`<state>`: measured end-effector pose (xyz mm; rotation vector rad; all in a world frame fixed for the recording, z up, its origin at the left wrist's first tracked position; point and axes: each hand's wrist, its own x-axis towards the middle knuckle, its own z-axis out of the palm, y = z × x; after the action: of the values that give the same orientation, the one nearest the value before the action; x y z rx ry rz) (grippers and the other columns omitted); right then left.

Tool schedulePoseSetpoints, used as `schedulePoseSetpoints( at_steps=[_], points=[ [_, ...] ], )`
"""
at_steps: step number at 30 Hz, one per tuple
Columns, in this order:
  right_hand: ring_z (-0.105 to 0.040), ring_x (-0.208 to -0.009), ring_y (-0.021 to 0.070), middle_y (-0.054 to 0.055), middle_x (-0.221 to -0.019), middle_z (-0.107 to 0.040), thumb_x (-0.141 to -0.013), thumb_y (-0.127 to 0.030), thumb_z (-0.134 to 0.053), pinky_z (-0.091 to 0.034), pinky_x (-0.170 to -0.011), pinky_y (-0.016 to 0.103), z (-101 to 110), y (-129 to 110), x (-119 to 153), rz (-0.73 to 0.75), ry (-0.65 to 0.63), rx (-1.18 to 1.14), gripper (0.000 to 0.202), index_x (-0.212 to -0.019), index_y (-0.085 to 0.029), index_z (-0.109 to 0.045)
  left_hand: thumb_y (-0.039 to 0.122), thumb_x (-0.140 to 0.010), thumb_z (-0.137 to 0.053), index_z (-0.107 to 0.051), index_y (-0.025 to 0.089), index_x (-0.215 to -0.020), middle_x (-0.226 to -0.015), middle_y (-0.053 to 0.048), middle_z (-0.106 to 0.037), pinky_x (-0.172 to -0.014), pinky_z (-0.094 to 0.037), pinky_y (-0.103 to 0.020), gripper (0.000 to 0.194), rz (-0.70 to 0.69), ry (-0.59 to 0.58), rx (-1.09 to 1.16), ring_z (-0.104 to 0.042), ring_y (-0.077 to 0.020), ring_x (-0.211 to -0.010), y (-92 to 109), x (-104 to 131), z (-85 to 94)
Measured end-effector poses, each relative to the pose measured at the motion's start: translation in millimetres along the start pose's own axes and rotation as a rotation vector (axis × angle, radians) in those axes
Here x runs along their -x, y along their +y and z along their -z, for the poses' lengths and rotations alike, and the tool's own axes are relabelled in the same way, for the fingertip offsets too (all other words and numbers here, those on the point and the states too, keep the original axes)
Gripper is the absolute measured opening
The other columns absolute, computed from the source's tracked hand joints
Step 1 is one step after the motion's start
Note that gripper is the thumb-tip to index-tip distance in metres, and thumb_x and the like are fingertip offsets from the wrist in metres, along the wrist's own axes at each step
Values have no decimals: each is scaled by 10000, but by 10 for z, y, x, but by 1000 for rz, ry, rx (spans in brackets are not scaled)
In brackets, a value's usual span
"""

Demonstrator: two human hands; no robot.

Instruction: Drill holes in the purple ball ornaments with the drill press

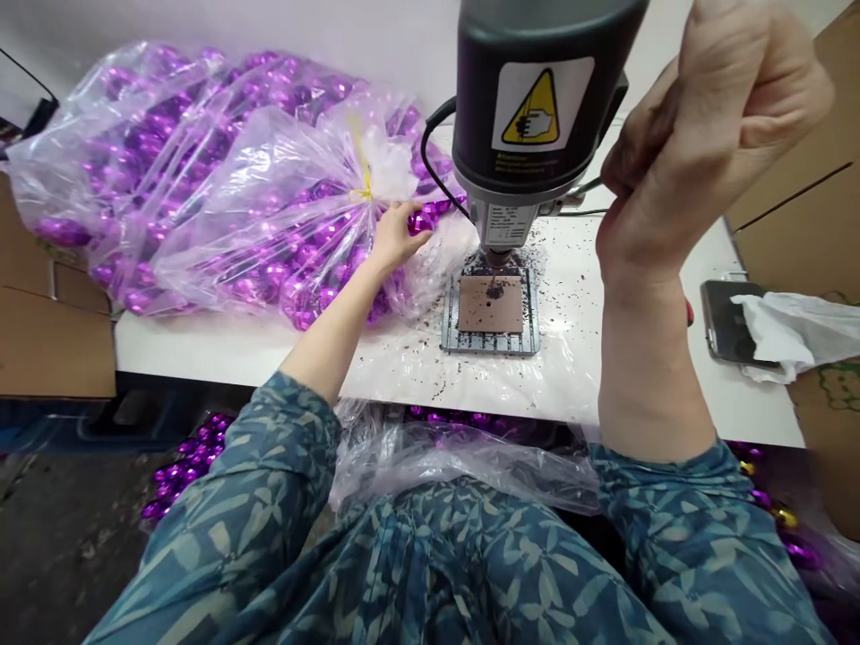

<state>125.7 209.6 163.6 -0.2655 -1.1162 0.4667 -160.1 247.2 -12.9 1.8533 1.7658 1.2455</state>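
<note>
Head view: the left hand (396, 235) lies beside the yellow tie (364, 188) of a clear bag (248, 170) full of shiny purple balls, its thumb and fingers bent about one purple ball (422, 219); whether it grips that ball I cannot tell. The right hand (705, 134) is raised and curled closed round the lever (591, 185) of a drill press (537, 98). Below the drill, a brown plate (507, 313) rests on the slotted metal base (449, 336), dark shavings (561, 296) scattered around.

White table (181, 345), drill press (547, 161), bagged purple balls (221, 206)
</note>
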Motion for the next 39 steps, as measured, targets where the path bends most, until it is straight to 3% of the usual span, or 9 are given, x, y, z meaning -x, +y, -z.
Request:
schedulePoseSetpoints(
  at_steps=[3, 7, 10, 14, 21, 24, 28, 33, 39],
  points=[
    [-309, -393, 2, -67, -432, -295, -742, -613, -714, -199, -447, 248, 16, -26, 9, -37, -9, 17, 633, -537, -190, -291, 353, -953, -779, -718, 257, -1324, -1100, -76, -803, -993, -636, -431, 388, 13, -41, 341, -758, -241, -1066, 240, 333, 161],
    [-322, -389, 1, -77, -429, -256, -706, -650, -706, -190, -451, 229, 12, -16, 5, -70, 4, 30, 624, -554, -187, -315, 520, -1080, -613, -718, 247, -1349, -1261, -123, -795, -978, -680, -395, 397, 90, -192, 564, -774, -231, -1177, 512, 780, 214],
    [-293, -366, 8, -85, -417, -234, -700, -657, -699, -173, -434, 243, -3, 16, 0, -47, 20, 6, 605, -573, -208, -315, 508, -1064, -663, -713, 241, -1366, -1300, -139, -796, -1008, -688, -445, 406, 126, -237, 620, -774, -253, -1217, 570, 1015, 66],
    [-288, -377, 7, -87, -425, -265, -684, -667, -701, -195, -443, 234, -12, 24, 9, -71, 25, 7, 600, -591, -207, -327, 478, -989, -790, -707, 244, -1359, -1267, -130, -816, -1043, -675, -482, 446, 112, -217, 620, -788, -256, -1198, 529, 1206, -275],
    [-266, -360, 2, -91, -428, -258, -705, -659, -677, -219, -409, 216, -32, 43, 25, -36, 38, 24, 561, -597, -216, -350, 471, -873, -903, -662, 207, -1381, -1299, -138, -799, -1037, -653, -433, 621, 154, -191, 612, -780, -246, -1185, 503, 1244, -667],
    [-227, -335, 3, -104, -415, -230, -700, -640, -698, -167, -380, 232, -41, 62, 16, -10, 68, -57, 548, -600, -219, -360, 433, -836, -928, -667, 191, -1367, -1274, -140, -805, -965, -659, -413, 640, 158, -190, 573, -783, -263, -1153, 557, 1210, -722],
    [-266, -339, 0, -116, -401, -264, -604, -663, -690, -194, -395, 207, -32, -9, 14, -136, 14, -57, 543, -599, -228, -365, 404, -850, -907, -676, 205, -1353, -1302, -129, -799, -929, -647, -387, 589, 135, -196, 474, -774, -267, -1158, 658, 1207, -740],
    [-288, -352, -2, -114, -393, -312, -575, -672, -675, -169, -426, 201, -25, -100, 20, -177, 3, -57, 552, -599, -238, -335, 345, -808, -932, -677, 209, -1341, -1318, -124, -774, -1015, -627, -436, 606, 53, -170, 326, -752, -281, -1177, 728, 1272, -771],
    [-274, -357, -6, -114, -406, -260, -537, -739, -572, -181, -424, 209, -41, -99, 14, -203, 21, -3, 564, -621, -258, -289, 349, -868, -882, -604, 225, -1351, -1326, -111, -753, -1096, -603, -466, 571, -45, -198, 394, -730, -285, -1247, 723, 1316, -900]
  ],
)
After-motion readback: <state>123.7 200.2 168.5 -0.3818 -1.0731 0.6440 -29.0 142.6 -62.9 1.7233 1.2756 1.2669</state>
